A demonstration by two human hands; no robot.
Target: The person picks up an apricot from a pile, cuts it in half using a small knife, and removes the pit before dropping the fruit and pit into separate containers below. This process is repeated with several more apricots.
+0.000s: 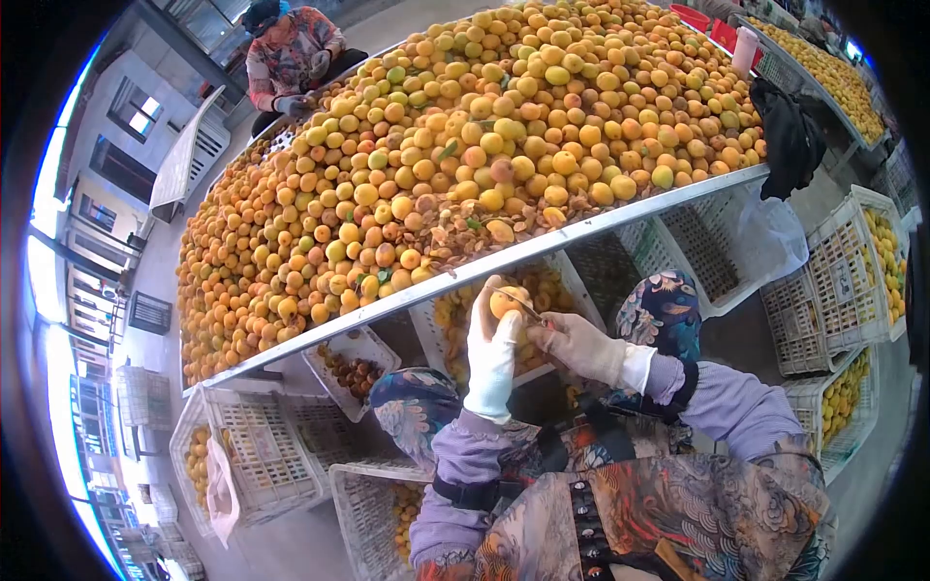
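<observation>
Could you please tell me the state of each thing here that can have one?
Left hand, white-gloved: shut around a round orange apricot, held up.
Right hand, beige-gloved: gripping a thin metal blade set against that apricot.
Long metal-rimmed table: heaped with orange and yellow apricots.
White plastic lattice crate at right: partly filled with yellow fruit.

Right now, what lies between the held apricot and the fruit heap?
In the head view, the table's metal rim runs between the apricot and the heap.
</observation>
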